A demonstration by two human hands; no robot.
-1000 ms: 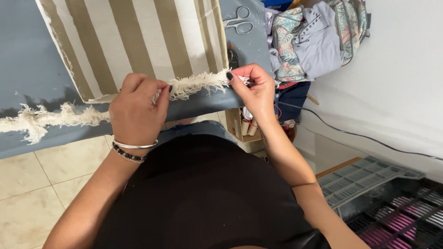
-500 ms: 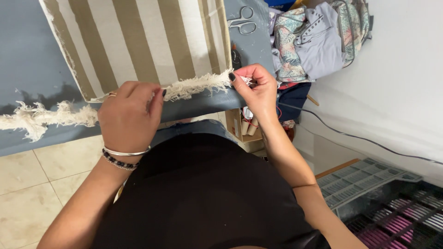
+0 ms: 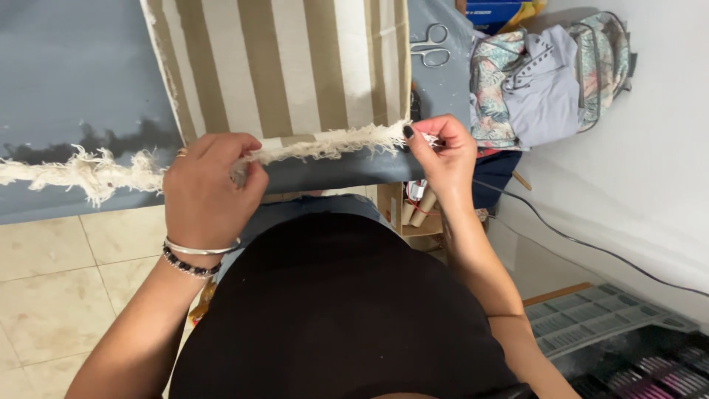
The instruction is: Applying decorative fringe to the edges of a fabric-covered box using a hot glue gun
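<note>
Covering the upper frame, the blue-grey surface [image 3: 66, 66] carries my striped fabric [image 3: 281, 66]. Along its lower edge runs the cream fringe [image 3: 325, 144], which my left hand [image 3: 207, 188] and right hand [image 3: 443, 155] both pinch. Scissors [image 3: 430, 44] lie upper right.

Matt woven striped cloth [image 3: 295, 66], rough frayed fringe [image 3: 325, 145], shiny metal scissors [image 3: 430, 46].
</note>
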